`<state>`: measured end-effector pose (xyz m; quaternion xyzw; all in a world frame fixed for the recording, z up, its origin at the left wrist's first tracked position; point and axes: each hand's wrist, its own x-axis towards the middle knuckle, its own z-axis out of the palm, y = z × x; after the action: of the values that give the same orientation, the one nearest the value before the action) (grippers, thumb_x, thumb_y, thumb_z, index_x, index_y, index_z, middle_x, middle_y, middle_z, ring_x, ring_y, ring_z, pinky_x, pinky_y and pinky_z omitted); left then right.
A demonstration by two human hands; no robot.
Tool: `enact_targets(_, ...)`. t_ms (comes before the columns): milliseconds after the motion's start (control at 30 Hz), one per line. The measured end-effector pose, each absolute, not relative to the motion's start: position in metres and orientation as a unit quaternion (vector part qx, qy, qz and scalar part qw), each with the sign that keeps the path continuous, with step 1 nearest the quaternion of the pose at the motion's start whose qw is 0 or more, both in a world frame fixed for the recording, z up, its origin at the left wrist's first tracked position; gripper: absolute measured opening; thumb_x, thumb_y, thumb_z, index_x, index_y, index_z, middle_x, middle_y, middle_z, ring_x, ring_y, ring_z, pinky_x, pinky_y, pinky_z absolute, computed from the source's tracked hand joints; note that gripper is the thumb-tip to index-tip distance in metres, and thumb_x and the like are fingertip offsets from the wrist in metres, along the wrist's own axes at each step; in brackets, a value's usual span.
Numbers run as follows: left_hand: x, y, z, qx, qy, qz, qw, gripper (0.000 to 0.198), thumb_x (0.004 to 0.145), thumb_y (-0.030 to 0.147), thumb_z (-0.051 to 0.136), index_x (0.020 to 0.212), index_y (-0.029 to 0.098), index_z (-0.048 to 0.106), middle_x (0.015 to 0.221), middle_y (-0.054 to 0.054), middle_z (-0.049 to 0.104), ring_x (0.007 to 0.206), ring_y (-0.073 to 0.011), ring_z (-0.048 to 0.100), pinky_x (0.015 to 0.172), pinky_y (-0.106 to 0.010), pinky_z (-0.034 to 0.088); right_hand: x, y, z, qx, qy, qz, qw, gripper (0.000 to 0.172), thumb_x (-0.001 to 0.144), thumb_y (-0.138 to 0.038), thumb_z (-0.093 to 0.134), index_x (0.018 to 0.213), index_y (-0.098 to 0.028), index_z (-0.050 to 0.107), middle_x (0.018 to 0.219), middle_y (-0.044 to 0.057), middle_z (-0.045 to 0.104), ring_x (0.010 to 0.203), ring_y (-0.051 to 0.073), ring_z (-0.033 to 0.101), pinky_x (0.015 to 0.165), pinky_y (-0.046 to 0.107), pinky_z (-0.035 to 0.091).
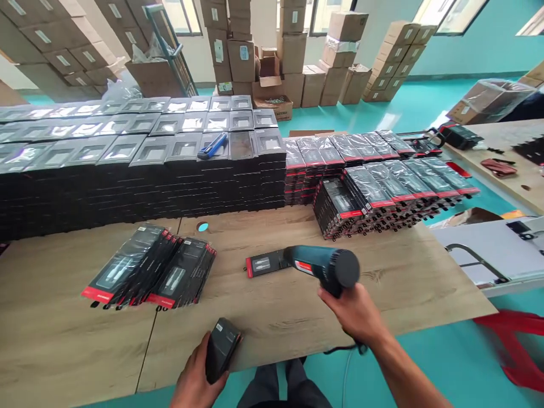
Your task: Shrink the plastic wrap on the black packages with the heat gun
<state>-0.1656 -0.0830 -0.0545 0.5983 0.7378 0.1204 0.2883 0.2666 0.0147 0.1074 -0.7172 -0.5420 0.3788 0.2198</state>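
My right hand is closed round the handle of a dark teal heat gun. Its nozzle points left at a flat black package with a red end lying on the wooden table. My left hand grips a black package at the table's near edge, standing it on its end. Two fanned piles of black, red-ended packages in clear film lie to the left of the middle.
Tall stacks of black boxes fill the table's back, with a blue utility knife on top. Rows of wrapped packages lean at the back right. Cardboard cartons stand behind. A red stool stands at the right.
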Motion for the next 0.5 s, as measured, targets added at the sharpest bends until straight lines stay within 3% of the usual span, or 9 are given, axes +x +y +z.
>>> enact_targets(133,-0.133,-0.024,-0.019,0.685,0.689,0.075,0.227,0.087,0.080,0.033,0.065,0.163,0.026,0.040,0.156,-0.015,0.063,0.143,-0.0383,0.061,0.115,-0.051,0.051,0.249,0.047,0.096,-0.682,-0.572,0.417,0.183,0.032,0.098,-0.044,0.079,0.082,-0.019,0.068,0.079,-0.005,0.067,0.079,0.021,0.070,0.077,0.038,0.060)
enact_targets(233,-0.091,0.051,0.008,0.756,0.626,-0.016,0.190,0.087,0.084,0.025,0.065,0.166,0.022,0.037,0.160,-0.019,0.057,0.146,-0.0378,0.056,0.117,-0.051,0.046,0.274,0.013,0.101,-0.683,-0.547,0.453,0.169,0.027,0.098,-0.043,0.077,0.089,-0.020,0.067,0.075,-0.006,0.064,0.067,0.017,0.065,0.065,0.032,0.057)
enact_targets(267,-0.076,0.077,0.014,0.773,0.604,-0.018,0.191,0.087,0.085,0.023,0.064,0.167,0.023,0.035,0.163,-0.019,0.054,0.146,-0.0381,0.055,0.117,-0.052,0.045,0.286,-0.005,0.104,-0.702,-0.527,0.446,0.174,0.029,0.101,-0.048,0.073,0.092,-0.020,0.067,0.075,-0.005,0.066,0.069,0.018,0.067,0.065,0.034,0.057)
enact_targets(333,-0.046,0.123,0.019,0.805,0.558,-0.017,0.201,0.091,0.084,0.025,0.068,0.168,0.025,0.035,0.164,-0.017,0.053,0.145,-0.0378,0.055,0.116,-0.050,0.044,0.307,-0.046,0.111,-0.755,-0.481,0.404,0.189,0.042,0.100,-0.060,0.065,0.109,-0.019,0.070,0.092,0.002,0.074,0.084,0.023,0.072,0.080,0.043,0.060)
enact_targets(367,-0.033,0.142,0.019,0.820,0.533,-0.019,0.206,0.093,0.082,0.026,0.071,0.168,0.025,0.036,0.164,-0.017,0.053,0.145,-0.0377,0.054,0.116,-0.050,0.043,0.314,-0.065,0.114,-0.779,-0.457,0.386,0.190,0.049,0.098,-0.065,0.064,0.111,-0.019,0.071,0.089,0.003,0.075,0.081,0.025,0.072,0.082,0.046,0.060)
enact_targets(500,0.007,0.186,0.009,0.863,0.455,-0.036,0.217,0.098,0.075,0.023,0.072,0.167,0.025,0.039,0.159,-0.017,0.057,0.141,-0.0375,0.057,0.114,-0.047,0.044,0.322,-0.122,0.123,-0.826,-0.378,0.349,0.231,0.058,0.090,-0.075,0.062,0.101,-0.020,0.078,0.081,0.006,0.080,0.070,0.026,0.074,0.077,0.044,0.061)
